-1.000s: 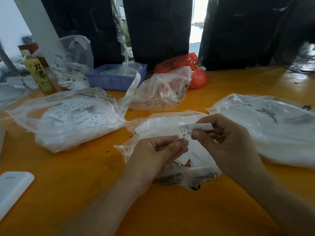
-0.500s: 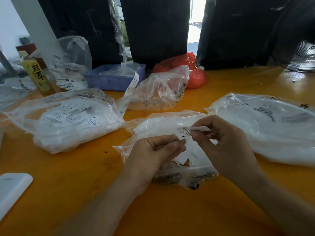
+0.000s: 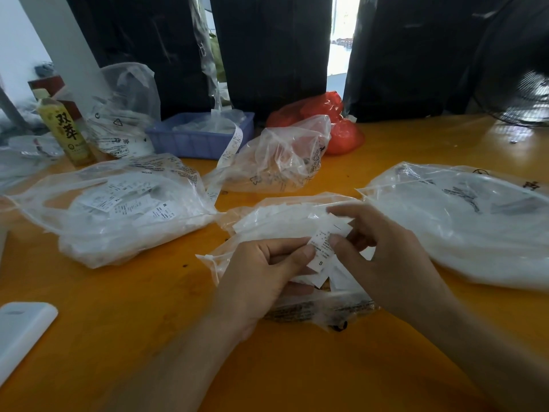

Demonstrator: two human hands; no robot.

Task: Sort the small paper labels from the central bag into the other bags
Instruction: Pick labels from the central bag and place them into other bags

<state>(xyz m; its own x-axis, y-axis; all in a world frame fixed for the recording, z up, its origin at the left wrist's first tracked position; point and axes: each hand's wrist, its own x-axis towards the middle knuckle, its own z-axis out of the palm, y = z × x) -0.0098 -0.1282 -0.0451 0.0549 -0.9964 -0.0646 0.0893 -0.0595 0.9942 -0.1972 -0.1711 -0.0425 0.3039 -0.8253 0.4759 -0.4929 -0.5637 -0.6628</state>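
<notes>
The central clear bag (image 3: 276, 218) of white paper labels lies on the orange table in front of me. Over it, my left hand (image 3: 261, 272) and my right hand (image 3: 383, 257) both pinch one small white label (image 3: 322, 248) marked "S", which hangs tilted between my thumbs and forefingers. More loose labels lie under my hands. A clear bag with several labels (image 3: 118, 209) sits to the left, a large clear bag (image 3: 463, 221) to the right, and another clear bag (image 3: 282, 162) behind the central one.
A blue tray (image 3: 190, 141) with a label strip, a yellow bottle (image 3: 66, 132) and a crumpled clear bag (image 3: 124, 114) stand at the back left. A red bag (image 3: 335, 126) lies at the back. A white flat object (image 3: 20, 331) sits at the near left edge. A fan (image 3: 523, 93) stands far right.
The "S" label has tilted from lying level to hanging slanted downward. My right hand shifted its pinch lower on it, and my left thumb and forefinger now also hold it.
</notes>
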